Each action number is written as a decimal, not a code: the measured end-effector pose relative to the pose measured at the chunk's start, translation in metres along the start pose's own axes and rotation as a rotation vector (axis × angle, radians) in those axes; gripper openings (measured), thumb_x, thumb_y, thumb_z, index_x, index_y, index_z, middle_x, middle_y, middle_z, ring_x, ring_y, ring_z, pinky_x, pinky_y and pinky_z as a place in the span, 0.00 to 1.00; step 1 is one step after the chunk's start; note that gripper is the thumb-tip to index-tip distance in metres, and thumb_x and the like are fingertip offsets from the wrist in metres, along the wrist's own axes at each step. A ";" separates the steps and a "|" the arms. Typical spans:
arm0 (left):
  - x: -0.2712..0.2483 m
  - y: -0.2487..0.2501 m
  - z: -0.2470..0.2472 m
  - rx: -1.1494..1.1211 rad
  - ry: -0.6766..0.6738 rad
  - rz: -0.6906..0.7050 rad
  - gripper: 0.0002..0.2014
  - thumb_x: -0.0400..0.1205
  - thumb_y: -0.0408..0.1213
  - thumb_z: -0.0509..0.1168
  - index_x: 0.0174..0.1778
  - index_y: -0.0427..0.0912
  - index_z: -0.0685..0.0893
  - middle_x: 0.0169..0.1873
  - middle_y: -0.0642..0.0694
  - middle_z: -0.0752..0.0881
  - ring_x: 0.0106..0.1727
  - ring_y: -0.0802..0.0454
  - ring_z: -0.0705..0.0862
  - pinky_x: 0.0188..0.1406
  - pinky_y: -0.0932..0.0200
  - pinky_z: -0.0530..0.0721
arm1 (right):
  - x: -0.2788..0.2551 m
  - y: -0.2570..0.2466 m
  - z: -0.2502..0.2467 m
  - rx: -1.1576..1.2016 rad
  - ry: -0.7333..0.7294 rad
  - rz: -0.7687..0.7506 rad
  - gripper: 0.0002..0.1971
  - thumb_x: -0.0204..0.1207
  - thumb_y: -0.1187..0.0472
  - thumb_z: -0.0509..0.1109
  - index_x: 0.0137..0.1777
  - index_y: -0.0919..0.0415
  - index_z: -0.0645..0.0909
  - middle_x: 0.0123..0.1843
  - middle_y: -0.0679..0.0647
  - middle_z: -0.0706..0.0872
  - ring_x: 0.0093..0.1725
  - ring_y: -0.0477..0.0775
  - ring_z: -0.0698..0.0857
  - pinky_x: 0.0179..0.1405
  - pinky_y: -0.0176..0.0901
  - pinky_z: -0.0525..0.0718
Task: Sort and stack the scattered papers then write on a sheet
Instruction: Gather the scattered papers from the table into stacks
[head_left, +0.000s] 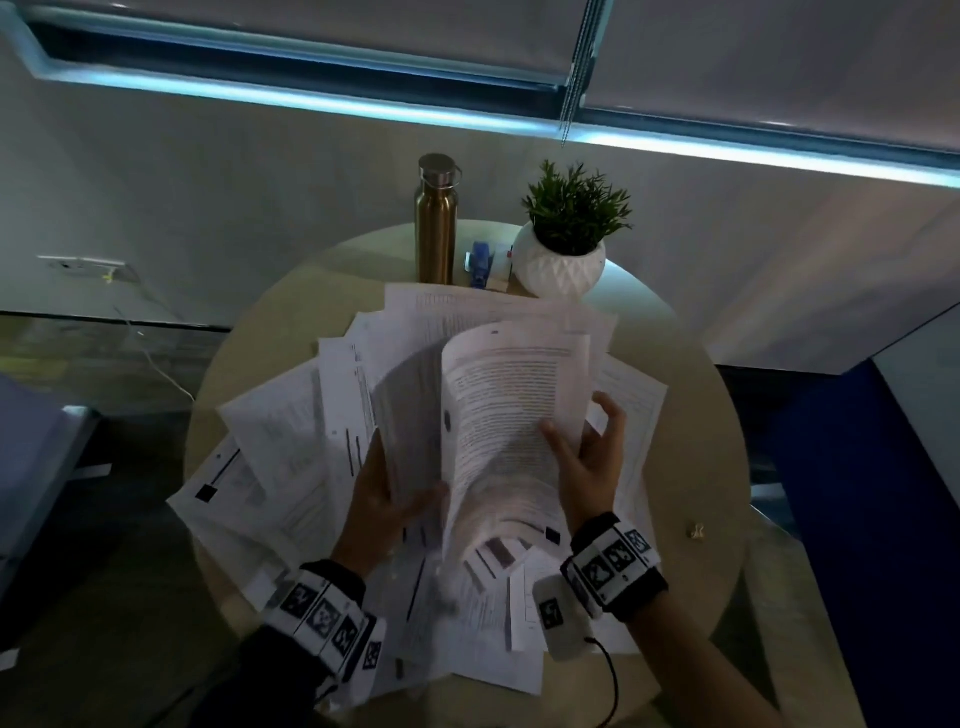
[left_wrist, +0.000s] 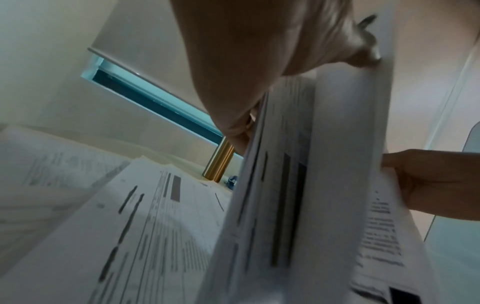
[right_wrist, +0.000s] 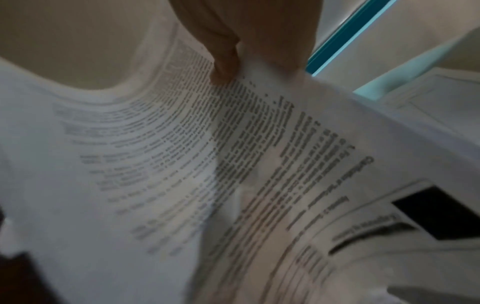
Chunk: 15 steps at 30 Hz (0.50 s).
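Several printed papers (head_left: 291, 441) lie scattered and overlapping on a round table (head_left: 691, 467). My left hand (head_left: 387, 493) grips a thick upright bundle of sheets (head_left: 410, 410) by its lower edge; the same bundle (left_wrist: 283, 174) stands on edge in the left wrist view under my left hand (left_wrist: 249, 61). My right hand (head_left: 587, 447) pinches a curling printed sheet (head_left: 509, 410) at its right side, thumb on the text. In the right wrist view that sheet (right_wrist: 182, 154) bends under my right hand (right_wrist: 233, 51). No pen shows clearly.
At the table's far edge stand a gold metal bottle (head_left: 435, 223), a white pot with a green plant (head_left: 566, 244) and a small blue object (head_left: 480, 262). A blue panel (head_left: 872, 519) stands at right. A cable (head_left: 156, 358) hangs from a wall outlet at left.
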<state>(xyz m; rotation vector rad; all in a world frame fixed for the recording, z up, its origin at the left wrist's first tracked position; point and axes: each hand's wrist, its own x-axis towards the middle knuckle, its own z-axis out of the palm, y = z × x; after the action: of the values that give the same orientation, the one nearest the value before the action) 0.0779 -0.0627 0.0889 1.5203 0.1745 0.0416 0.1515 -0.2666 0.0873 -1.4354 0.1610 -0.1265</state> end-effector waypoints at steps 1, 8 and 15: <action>-0.004 -0.002 0.000 0.017 -0.013 -0.013 0.44 0.56 0.65 0.76 0.67 0.71 0.63 0.58 0.82 0.78 0.62 0.77 0.77 0.59 0.70 0.80 | -0.001 -0.002 0.000 0.023 0.012 -0.003 0.23 0.72 0.72 0.73 0.64 0.63 0.69 0.49 0.57 0.89 0.48 0.52 0.90 0.45 0.45 0.90; -0.014 -0.011 -0.003 -0.066 -0.152 -0.050 0.41 0.56 0.71 0.72 0.67 0.72 0.70 0.60 0.77 0.80 0.63 0.74 0.78 0.57 0.70 0.80 | 0.010 0.008 -0.001 -0.225 0.063 -0.056 0.03 0.74 0.65 0.73 0.45 0.63 0.82 0.42 0.56 0.86 0.43 0.55 0.85 0.42 0.55 0.86; -0.002 -0.008 0.011 0.004 0.217 0.026 0.21 0.77 0.32 0.70 0.65 0.49 0.79 0.56 0.60 0.88 0.59 0.56 0.85 0.55 0.65 0.84 | 0.010 0.001 -0.002 -0.130 -0.034 -0.024 0.10 0.72 0.63 0.75 0.51 0.62 0.82 0.50 0.57 0.88 0.50 0.57 0.88 0.44 0.52 0.89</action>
<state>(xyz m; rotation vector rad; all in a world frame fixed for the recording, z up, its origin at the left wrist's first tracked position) 0.0774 -0.0746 0.0820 1.5202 0.3283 0.2274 0.1609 -0.2705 0.0861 -1.5684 0.1261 -0.1130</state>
